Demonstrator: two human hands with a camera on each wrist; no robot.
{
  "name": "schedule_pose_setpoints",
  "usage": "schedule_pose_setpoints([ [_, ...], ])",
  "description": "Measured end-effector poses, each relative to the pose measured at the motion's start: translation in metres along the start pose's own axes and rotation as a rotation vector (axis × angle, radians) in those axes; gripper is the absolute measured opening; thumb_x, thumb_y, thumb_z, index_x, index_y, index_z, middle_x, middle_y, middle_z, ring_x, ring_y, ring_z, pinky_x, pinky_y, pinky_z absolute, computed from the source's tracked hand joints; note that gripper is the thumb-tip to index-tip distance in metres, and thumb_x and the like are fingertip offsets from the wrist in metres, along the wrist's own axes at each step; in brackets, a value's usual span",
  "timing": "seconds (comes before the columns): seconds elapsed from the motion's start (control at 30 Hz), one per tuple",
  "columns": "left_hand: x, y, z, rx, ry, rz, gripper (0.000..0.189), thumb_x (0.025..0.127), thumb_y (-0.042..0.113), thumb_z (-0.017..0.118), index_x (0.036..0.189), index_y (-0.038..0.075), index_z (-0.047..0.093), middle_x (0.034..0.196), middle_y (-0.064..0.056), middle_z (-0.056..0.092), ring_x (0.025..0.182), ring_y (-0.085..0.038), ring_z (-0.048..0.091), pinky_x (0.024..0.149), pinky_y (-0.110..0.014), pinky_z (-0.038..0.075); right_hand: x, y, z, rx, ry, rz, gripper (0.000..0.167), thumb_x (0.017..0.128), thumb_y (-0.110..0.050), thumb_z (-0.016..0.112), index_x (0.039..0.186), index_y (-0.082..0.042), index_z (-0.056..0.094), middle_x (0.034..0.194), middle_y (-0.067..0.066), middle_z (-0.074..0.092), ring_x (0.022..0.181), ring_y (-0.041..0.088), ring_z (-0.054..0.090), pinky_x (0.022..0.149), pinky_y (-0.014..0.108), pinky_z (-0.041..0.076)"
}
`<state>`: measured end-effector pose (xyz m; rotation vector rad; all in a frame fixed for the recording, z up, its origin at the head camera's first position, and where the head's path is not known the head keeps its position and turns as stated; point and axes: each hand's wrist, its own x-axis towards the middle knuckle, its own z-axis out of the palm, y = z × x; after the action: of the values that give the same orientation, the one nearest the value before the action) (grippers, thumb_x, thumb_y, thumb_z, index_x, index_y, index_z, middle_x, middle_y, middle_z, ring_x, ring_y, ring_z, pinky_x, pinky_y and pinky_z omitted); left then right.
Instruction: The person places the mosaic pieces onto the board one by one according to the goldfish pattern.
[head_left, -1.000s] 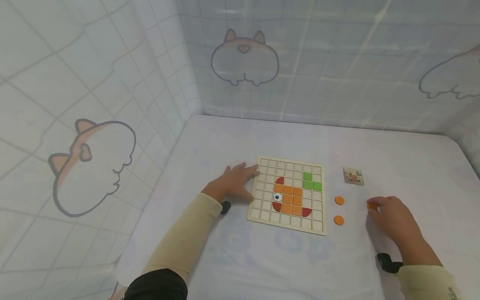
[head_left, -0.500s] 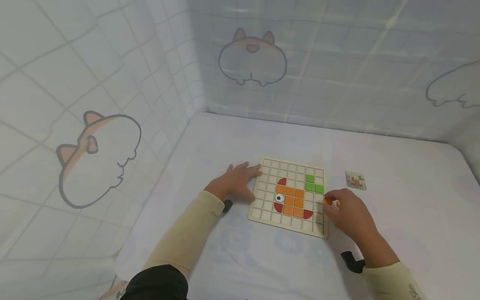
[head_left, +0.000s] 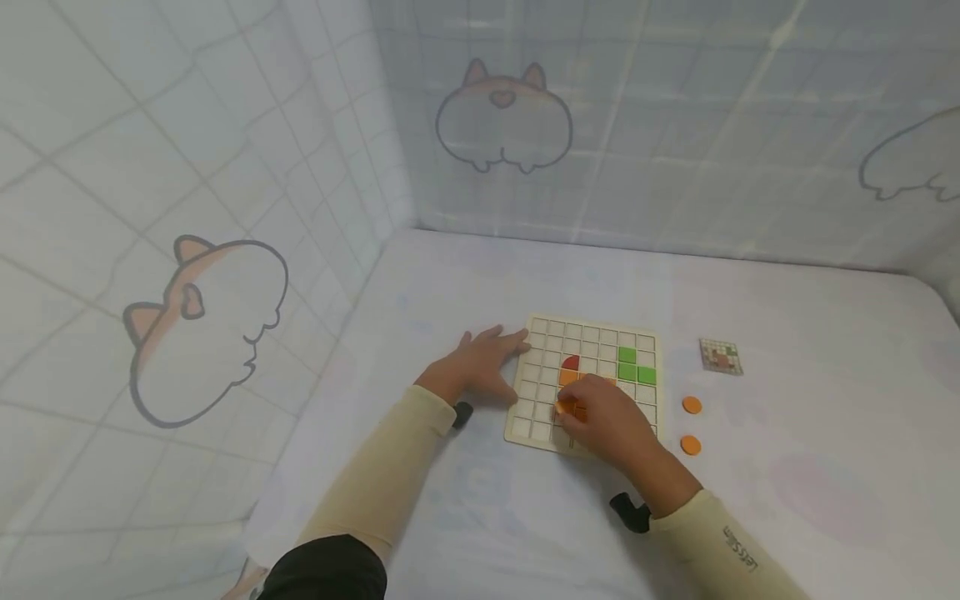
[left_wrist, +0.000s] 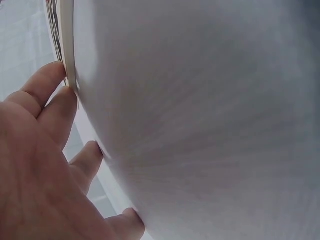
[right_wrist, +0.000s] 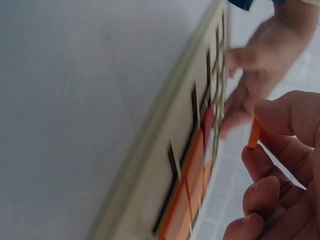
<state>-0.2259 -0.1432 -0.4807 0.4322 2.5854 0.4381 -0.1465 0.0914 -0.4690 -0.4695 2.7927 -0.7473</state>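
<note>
My right hand is over the lower middle of a wooden grid board, pinching a thin orange piece between thumb and fingers. Seen edge-on in the right wrist view, the piece stands clear of the board's face. Under and around that hand lie orange tiles and a red quarter-round piece; it hides the eye piece and the other red pieces. Green tiles sit toward the board's upper right. With fingers spread, my left hand touches the board's left edge.
Two orange discs lie on the white cloth to the right of the board. Behind them is a small pattern card showing a gridded picture. Tile-patterned curtains rise at the back and left of the table.
My right hand has come left from beyond the loose discs to above the board, carrying the orange piece. The left hand stays at the board's edge.
</note>
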Motion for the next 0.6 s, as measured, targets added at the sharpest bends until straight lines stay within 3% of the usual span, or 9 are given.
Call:
schedule_pose_setpoints([
  [0.17,0.0,-0.002,0.001,-0.013,0.003,0.013,0.095,0.071,0.037,0.08,0.156,0.035,0.04,0.168,0.015,0.025,0.16,-0.022,0.008,0.126,-0.061,0.002,0.009,-0.009,0.013,-0.045,-0.05,-0.01,0.021,0.089,-0.025,0.075,0.109,-0.02,0.076,0.093,-0.007,0.061,0.084,0.013,0.053,0.073,0.03,0.047],
  [0.6,0.002,-0.006,0.003,0.015,0.014,0.043,0.093,0.072,0.038,0.077,0.157,0.035,0.039,0.168,0.018,0.021,0.159,-0.021,0.009,0.125,-0.063,0.004,0.024,-0.016,0.022,-0.119,-0.092,-0.058,0.012,0.09,-0.02,0.074,0.102,-0.022,0.077,0.093,-0.008,0.058,0.078,0.011,0.053,0.068,0.028,0.047],
])
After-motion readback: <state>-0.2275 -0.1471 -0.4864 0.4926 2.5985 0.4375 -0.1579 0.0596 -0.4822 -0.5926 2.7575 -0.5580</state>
